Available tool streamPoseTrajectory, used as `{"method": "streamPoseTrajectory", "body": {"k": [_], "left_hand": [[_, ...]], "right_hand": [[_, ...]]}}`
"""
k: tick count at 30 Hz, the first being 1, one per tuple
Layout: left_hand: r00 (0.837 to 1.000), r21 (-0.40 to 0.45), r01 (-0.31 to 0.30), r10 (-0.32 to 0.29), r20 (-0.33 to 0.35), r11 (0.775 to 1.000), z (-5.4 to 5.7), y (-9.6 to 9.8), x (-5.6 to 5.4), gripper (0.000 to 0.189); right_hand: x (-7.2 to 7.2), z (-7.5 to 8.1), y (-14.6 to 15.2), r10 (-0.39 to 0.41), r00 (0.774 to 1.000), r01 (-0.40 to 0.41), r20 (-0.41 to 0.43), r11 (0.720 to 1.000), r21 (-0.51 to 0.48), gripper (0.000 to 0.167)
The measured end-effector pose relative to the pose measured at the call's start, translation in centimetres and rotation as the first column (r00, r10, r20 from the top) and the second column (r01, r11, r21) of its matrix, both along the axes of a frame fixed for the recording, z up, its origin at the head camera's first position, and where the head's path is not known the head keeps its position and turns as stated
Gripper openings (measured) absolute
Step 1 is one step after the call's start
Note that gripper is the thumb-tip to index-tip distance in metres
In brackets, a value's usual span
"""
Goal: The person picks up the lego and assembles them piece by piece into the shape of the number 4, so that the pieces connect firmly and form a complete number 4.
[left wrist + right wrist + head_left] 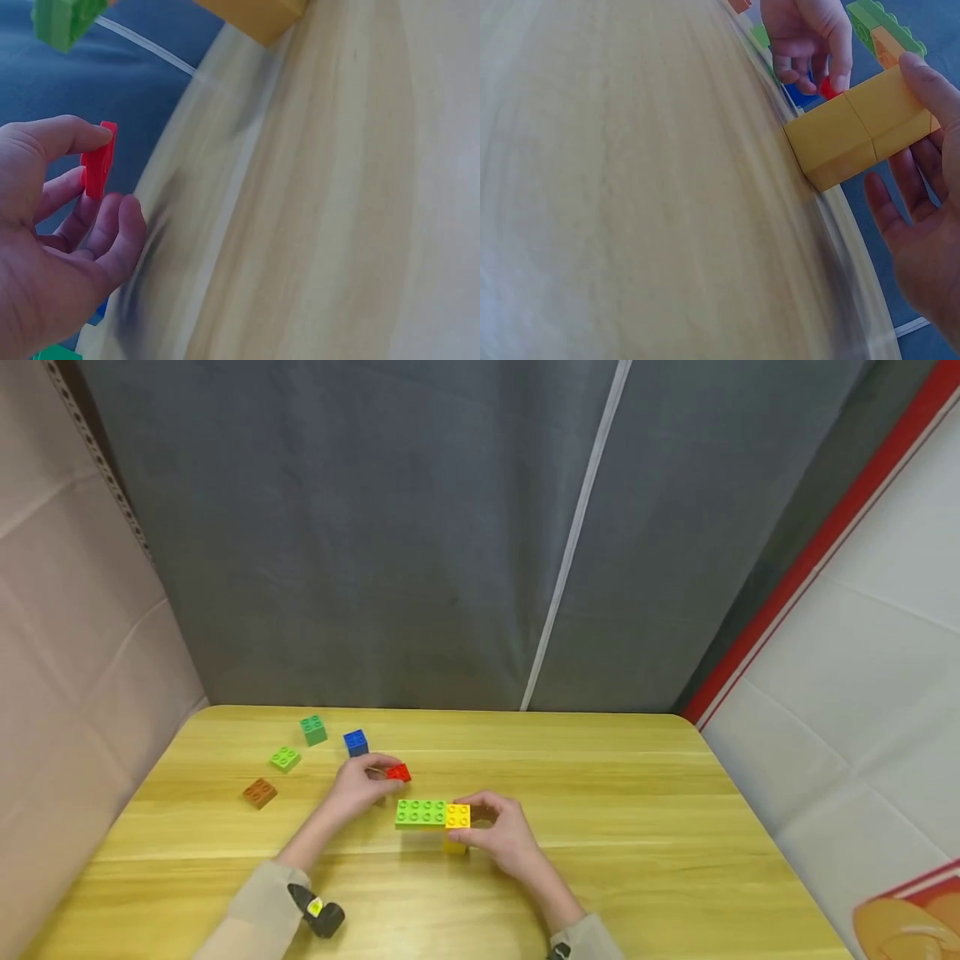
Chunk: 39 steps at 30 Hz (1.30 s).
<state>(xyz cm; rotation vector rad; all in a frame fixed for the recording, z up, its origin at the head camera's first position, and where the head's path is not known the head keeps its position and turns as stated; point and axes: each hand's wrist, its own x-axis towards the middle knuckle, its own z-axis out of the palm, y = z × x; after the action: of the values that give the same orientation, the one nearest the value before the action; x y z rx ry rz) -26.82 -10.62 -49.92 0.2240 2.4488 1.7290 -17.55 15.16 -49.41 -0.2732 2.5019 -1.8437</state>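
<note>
Between thumb and fingertips my left hand (pixel 360 785) pinches a small red brick (pixel 398 772), seen edge-on as a thin red brick (pixel 99 161) in the left wrist view. My right hand (pixel 501 833) grips a built piece by its yellow end: a yellow brick (pixel 457 816) on top, more yellow below, and a long light green brick (pixel 421 812) jutting out to the left. In the right wrist view two stacked yellow blocks (pixel 862 127) show under the thumb, with the green brick (pixel 885 26) beyond. The red brick is left of and apart from this piece.
Loose bricks lie at the table's far left: a blue brick (pixel 356 742) just beyond my left hand, a dark green brick (pixel 313 730), a light green brick (pixel 285 759) and an orange-brown brick (pixel 259 793). A grey curtain (pixel 412 543) hangs behind the wooden table (pixel 637 827).
</note>
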Motion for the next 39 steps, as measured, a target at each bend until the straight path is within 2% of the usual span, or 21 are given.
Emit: {"method": "streamPoseTrajectory", "body": {"k": [3,8,16,20,25,31,39], "left_hand": [[1.000,0.028,-0.009,0.009,-0.001,1.000,0.6,-0.2,0.7,0.039],[1.000,0.065,-0.005,0.006,-0.020,0.998,2.1,-0.6,1.6,0.039],[0.996,0.121,0.017,-0.006,-0.091,0.993,4.8,-0.7,3.0,0.037],[0.989,0.124,0.056,-0.037,-0.143,0.991,6.3,-0.1,4.0,0.036],[0.977,0.135,0.138,-0.112,-0.184,0.981,7.9,0.7,5.2,0.034],[0.953,0.108,0.214,-0.184,-0.240,0.971,9.0,1.7,6.1,0.032],[0.923,0.025,0.279,-0.260,-0.285,0.960,9.3,2.8,6.9,0.032]], "right_hand": [[0.0,-0.2,0.1,0.001,1.000,-0.001,-0.002,1.000,-0.001,0.042],[-0.1,-0.5,0.0,0.001,1.000,-0.001,0.005,1.000,-0.010,0.043],[0.1,-0.3,0.0,-0.009,1.000,0.010,0.013,1.000,-0.019,0.043],[0.2,-0.1,0.0,-0.014,1.000,0.015,0.017,0.999,-0.030,0.042],[0.2,-0.1,-0.1,-0.012,1.000,0.013,0.021,0.999,-0.042,0.043],[0.1,-0.2,-0.1,-0.013,1.000,0.014,0.012,0.999,-0.039,0.041],[0.1,-0.2,0.0,-0.008,1.000,0.008,0.000,0.999,-0.049,0.038]]}}
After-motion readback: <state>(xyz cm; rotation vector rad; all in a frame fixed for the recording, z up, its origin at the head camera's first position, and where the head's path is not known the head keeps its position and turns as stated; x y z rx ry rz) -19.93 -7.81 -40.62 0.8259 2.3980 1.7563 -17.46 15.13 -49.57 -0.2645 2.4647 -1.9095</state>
